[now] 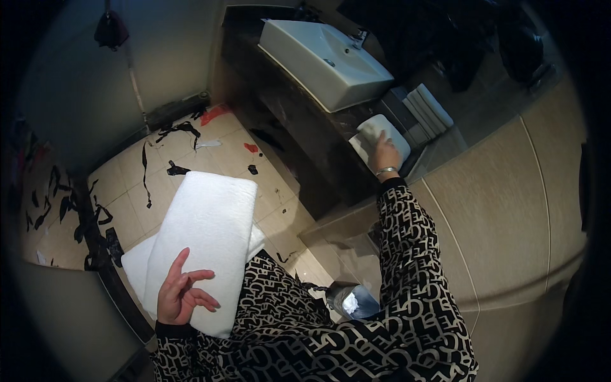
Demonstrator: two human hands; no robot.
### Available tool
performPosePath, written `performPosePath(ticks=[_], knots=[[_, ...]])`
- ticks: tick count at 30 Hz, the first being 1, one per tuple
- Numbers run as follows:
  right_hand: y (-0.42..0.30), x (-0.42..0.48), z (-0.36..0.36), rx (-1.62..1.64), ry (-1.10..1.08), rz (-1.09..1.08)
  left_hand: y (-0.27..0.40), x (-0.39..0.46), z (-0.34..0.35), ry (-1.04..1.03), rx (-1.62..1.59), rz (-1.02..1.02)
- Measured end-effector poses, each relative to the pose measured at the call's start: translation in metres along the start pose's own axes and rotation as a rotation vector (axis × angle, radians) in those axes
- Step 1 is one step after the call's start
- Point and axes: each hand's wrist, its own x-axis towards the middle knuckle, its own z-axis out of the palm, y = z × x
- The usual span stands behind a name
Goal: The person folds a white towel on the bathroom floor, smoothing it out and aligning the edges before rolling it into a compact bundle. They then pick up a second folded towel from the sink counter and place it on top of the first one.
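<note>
My left hand (184, 296) is held palm up with its fingers spread, in front of a thick folded white towel (205, 215). A second piece of white towelling (138, 267) shows beneath that towel, by my patterned trouser leg (281, 291). Whether the hand touches the towel is unclear. On the dark counter, my right hand (385, 155), with a bracelet at the wrist, rests on a small stack of folded white cloths (374, 128). Its index finger lies along the top cloth, while the other fingers are partly hidden, so a grip cannot be made out.
A white rectangular basin (329, 71) with a tap (359, 38) sits on the dark counter (286, 95). The wall mirror (458, 102) reflects folded cloths. Black scraps (179, 168) and red pieces (215, 114) litter the tiled floor. A bin (355, 305) holding white paper stands beside my leg.
</note>
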Motion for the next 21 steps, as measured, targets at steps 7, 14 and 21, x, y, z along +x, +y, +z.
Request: performPosePath(ticks=[7, 14, 21], knots=[[-0.019, -0.024, 0.006, -0.063, -0.161, -0.069, -0.002, 0.002, -0.005, -0.003, -0.006, -0.008], [-0.018, -0.021, -0.024, -0.053, -0.478, 0.078, 0.008, 0.004, -0.007, -0.016, 0.015, 0.011], [-0.029, -0.015, -0.033, -0.144, -0.552, 0.075, 0.011, 0.001, -0.007, -0.009, -0.004, 0.012]])
